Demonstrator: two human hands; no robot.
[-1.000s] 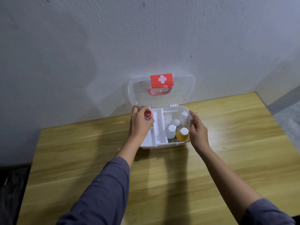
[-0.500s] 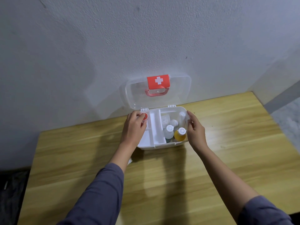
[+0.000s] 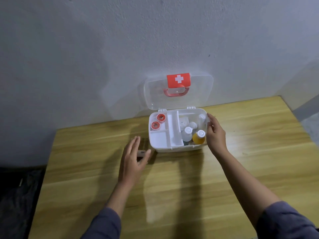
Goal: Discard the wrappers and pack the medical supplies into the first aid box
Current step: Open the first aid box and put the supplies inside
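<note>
The white first aid box (image 3: 177, 149) stands open on the wooden table, its clear lid (image 3: 198, 90) with a red cross label leaning against the wall. Two red tape rolls (image 3: 158, 121) lie in the back-left compartment of its white tray. Beside the tray stand a white-capped bottle (image 3: 187, 133), a yellow bottle (image 3: 198, 138) and other white items. My right hand (image 3: 214, 133) rests against the box's right wall. My left hand (image 3: 133, 159) hovers open over the table left of the box, above a small, blurred flat packet (image 3: 142, 153).
The wooden table (image 3: 172, 195) runs up to a plain wall behind the box. Its left edge drops to a dark floor with a black bag (image 3: 15, 195). The right corner of the table lies near a second wall.
My left hand let the red roll go into the back-left compartment and drew back left and down onto the table. The right hand stayed at the box's right wall.
</note>
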